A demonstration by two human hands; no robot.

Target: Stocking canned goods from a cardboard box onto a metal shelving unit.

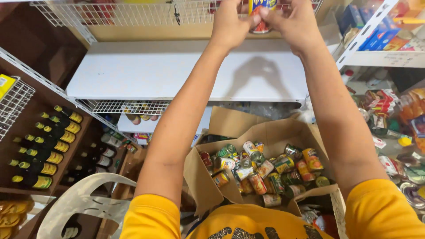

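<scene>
Dark bottles (42, 152) are seen at nine o'clock, and a cardboard box (199, 177) of tins at six. At twelve o'clock, an upright can (261, 15) is grasped between the left hand (230, 24) and right hand (294, 22), both equally near, above the white shelf (177, 73).

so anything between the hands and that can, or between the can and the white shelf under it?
Nothing visible. Both hands, left hand and right hand, already grip the can directly. The white shelf below it is bare where their shadow falls. The wire rack front sits to the left, not in the way.
</scene>
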